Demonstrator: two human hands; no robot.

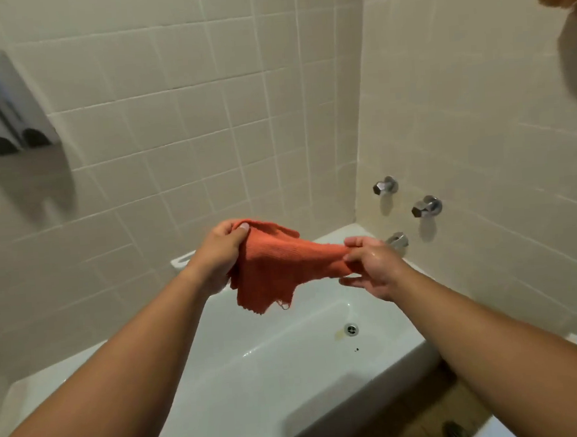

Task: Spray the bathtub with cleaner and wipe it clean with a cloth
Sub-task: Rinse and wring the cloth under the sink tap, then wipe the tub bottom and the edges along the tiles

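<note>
An orange cloth (pixel 277 267) is stretched in the air between both hands, above the white bathtub (pixel 257 374). My left hand (pixel 216 254) grips its upper left corner, thumb on top. My right hand (pixel 372 263) pinches the opposite end. A loose frayed corner of the cloth hangs down in the middle. The tub floor looks wet, with the metal drain (pixel 351 329) near its far end. No spray bottle is in view.
Two chrome taps (pixel 385 186) (pixel 427 206) and a spout (pixel 398 240) stick out of the right tiled wall. A grey soap dispenser (pixel 6 105) hangs on the left wall. Brown floor (pixel 430 413) shows beside the tub's near rim.
</note>
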